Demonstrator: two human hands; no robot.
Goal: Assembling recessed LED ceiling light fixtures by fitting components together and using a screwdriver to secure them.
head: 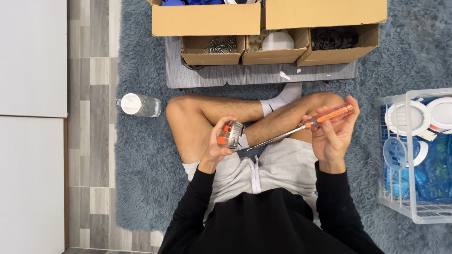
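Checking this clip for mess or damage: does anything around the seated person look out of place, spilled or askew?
Little stands out. A capped bottle lies on its side on the rug, nothing spilled. Small white scraps sit on the grey board. The left hand holds a small round part; the right hand holds a screwdriver.

Two large brown cardboard boxes (268, 18) stand side by side at top centre. Three small open brown cartons (278, 51) line up just before them, on a grey board (263, 75).
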